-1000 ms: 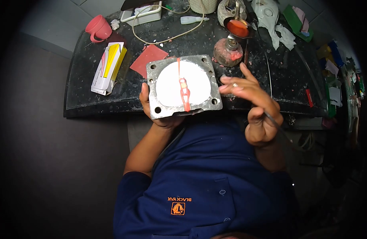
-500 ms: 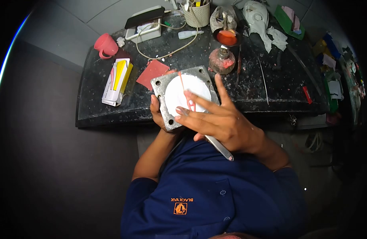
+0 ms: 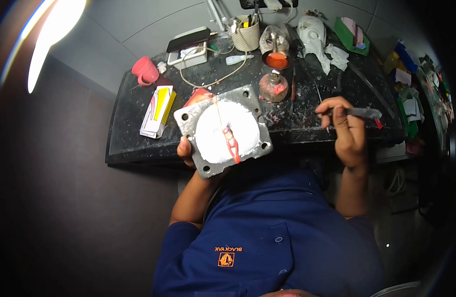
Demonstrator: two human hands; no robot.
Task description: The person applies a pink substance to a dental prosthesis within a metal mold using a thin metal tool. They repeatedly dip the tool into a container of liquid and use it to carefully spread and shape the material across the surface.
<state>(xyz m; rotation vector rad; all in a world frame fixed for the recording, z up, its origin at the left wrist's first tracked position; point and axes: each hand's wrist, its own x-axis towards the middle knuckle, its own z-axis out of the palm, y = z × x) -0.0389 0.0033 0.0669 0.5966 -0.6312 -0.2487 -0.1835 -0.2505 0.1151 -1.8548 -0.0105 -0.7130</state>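
Observation:
A grey metal plate frame [image 3: 215, 170] with corner holes surrounds a round white plaster surface [image 3: 245, 126]. On the plaster lies a small pink-red piece [image 3: 231, 140], with a thin pale line running up from it to the frame's upper edge. My left hand [image 3: 185, 149] holds the frame at its left side; most of its fingers are hidden beneath. Off to the right, apart from the frame, my right hand [image 3: 346, 126] is closed around a metal knife [image 3: 365, 113], whose broad end points right.
Behind the frame stand a glass burner [image 3: 273, 88], a pan of orange-red material [image 3: 277, 60] and a woven cup of tools [image 3: 246, 37]. A pink mug [image 3: 146, 71] and a white-yellow box [image 3: 157, 112] are at the left. A cable [image 3: 208, 85] loops across the table.
My right hand has moved right, away from the plaster, still with the knife. The frame is tilted more towards the camera, and the pink-red piece is now uncovered. The view has shifted.

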